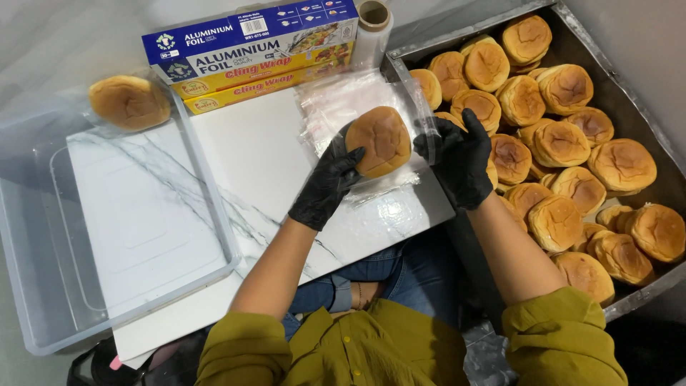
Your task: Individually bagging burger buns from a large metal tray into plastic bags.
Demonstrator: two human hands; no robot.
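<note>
From the head view, my gloved left hand (pixel 327 182) grips a bun (pixel 379 140), fingers curled on its left edge; my right hand (pixel 459 161) pinches the clear bag (pixel 400 96) around it, above the marble board (pixel 264 171); the tray (pixel 636 93) of buns sits right.

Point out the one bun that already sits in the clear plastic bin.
It is the wrapped bun in the far left corner of the clear bin, alone. The others lie heaped in the metal tray, except one between the gloved left hand and right hand.
</note>
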